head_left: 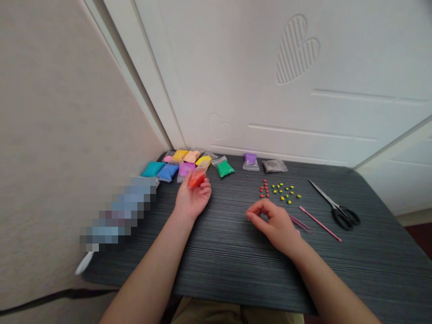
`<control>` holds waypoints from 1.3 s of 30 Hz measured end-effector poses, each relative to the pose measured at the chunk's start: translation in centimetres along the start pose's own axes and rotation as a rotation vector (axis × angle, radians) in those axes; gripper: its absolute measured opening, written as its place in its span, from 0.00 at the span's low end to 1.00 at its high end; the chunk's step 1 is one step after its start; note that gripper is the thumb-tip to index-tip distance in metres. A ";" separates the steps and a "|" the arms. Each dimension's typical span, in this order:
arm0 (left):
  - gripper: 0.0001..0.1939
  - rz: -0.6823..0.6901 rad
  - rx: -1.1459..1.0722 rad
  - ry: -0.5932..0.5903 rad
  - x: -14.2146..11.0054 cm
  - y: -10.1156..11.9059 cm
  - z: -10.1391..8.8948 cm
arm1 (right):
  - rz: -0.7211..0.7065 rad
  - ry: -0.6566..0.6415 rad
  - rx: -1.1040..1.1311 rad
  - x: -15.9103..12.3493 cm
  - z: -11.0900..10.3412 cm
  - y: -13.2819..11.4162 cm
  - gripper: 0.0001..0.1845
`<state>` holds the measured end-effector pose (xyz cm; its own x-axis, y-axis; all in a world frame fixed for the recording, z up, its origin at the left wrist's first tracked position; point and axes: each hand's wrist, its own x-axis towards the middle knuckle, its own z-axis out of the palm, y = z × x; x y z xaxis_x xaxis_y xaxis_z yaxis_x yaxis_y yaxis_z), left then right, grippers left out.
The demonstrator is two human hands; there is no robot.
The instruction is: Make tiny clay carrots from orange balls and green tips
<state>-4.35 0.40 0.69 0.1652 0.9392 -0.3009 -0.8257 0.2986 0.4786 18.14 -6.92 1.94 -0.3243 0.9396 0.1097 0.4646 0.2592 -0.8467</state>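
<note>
My left hand (193, 198) is closed around a small clear bag of orange-red modelling clay (197, 179), held above the table at left. Off to the right, my right hand (272, 222) hovers low over the table with thumb and forefinger pinched together. Whatever may be between those fingertips is too small to name. Beyond that hand lie small orange-red clay bits (266, 188) in two short columns. Beside them are several yellow-and-green clay bits (282, 191). Pink tweezers (300, 223) lie partly hidden behind my right hand.
Bagged clay lines the back edge, including green (225, 169), purple (250, 159), grey (275, 166), blue (168, 172) and teal (153, 168). A pink tool stick (320, 223) and black-handled scissors (335, 207) lie at right. A blurred-out package (123, 209) stands along the left edge.
</note>
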 end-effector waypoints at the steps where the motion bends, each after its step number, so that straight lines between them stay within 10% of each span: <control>1: 0.10 0.003 0.038 -0.003 0.0 -0.1 0.1 | 0.021 0.020 0.132 0.0 0.0 0.0 0.06; 6: 0.13 0.104 0.240 -0.002 -0.7 -1.1 0.6 | 0.131 0.054 0.637 0.4 -0.1 0.4 0.09; 16: 0.15 -0.076 0.750 -0.249 -3.3 -4.8 2.7 | 0.248 0.141 0.796 0.8 -0.4 0.7 0.13; 29: 0.12 -0.011 0.576 -0.140 -2.1 -3.9 1.9 | 0.413 0.095 1.224 1.1 -1.4 0.8 0.13; 39: 0.11 -0.093 0.653 -0.196 -2.7 -4.3 2.4 | 0.319 0.249 0.904 1.1 -1.1 1.1 0.14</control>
<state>0.06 -2.98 1.40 0.3652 0.8996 -0.2394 -0.3193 0.3626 0.8755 19.22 -5.33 1.67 -0.0631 0.9828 -0.1737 -0.3371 -0.1848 -0.9231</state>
